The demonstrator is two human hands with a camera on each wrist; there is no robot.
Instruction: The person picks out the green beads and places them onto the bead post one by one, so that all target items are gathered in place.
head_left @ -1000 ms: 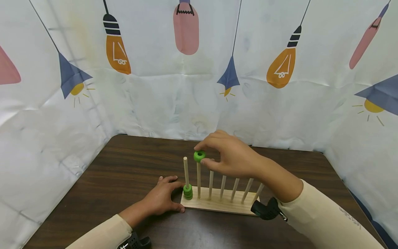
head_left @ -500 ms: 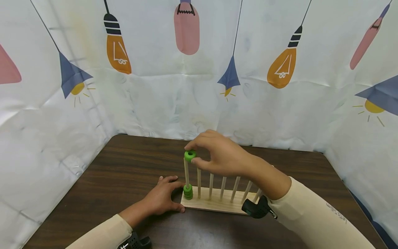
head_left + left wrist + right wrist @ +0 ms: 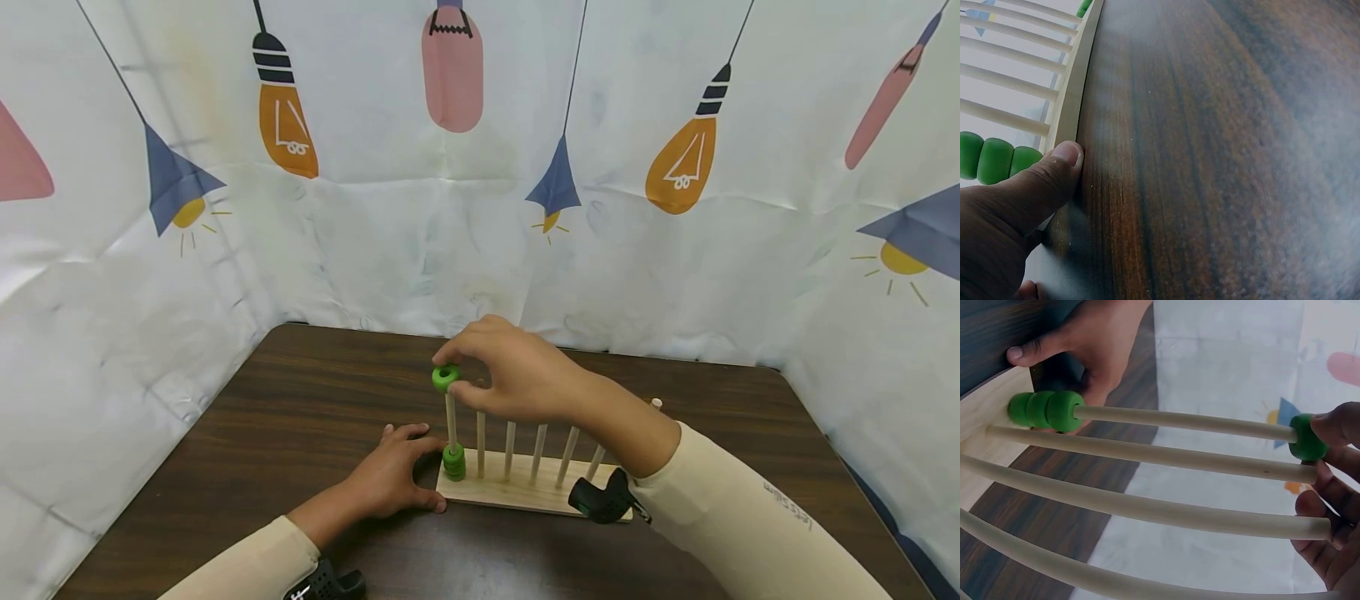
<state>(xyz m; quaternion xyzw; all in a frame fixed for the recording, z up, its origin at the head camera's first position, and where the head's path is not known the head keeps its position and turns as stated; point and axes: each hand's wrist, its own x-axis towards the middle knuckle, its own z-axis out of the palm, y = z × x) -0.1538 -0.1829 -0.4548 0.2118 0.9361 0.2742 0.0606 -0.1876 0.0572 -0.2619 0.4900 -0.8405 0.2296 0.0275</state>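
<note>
My right hand point(image 3: 513, 375) pinches a green bead point(image 3: 445, 378) between thumb and fingers at the top of the leftmost peg point(image 3: 451, 421). In the right wrist view, the peg's tip meets the hole of this bead point(image 3: 1305, 439). Three green beads point(image 3: 1044, 409) are stacked at the foot of that same peg. The pegs stand in a row on a pale wooden base point(image 3: 517, 483). My left hand point(image 3: 390, 475) grips the base's left end, its thumb point(image 3: 1063, 159) against the front edge and the other fingers behind. My right forearm hides part of the right-hand pegs.
Several bare pegs point(image 3: 509, 450) rise right of the beads, below my right hand. A bit of green point(image 3: 1084, 7) shows near the base's far end in the left wrist view. The dark wooden table point(image 3: 300, 400) backs onto a white printed curtain point(image 3: 375, 250).
My right hand has carried the green bead leftward from over the second peg to the leftmost peg, then slightly down onto its tip. The left hand has stayed put.
</note>
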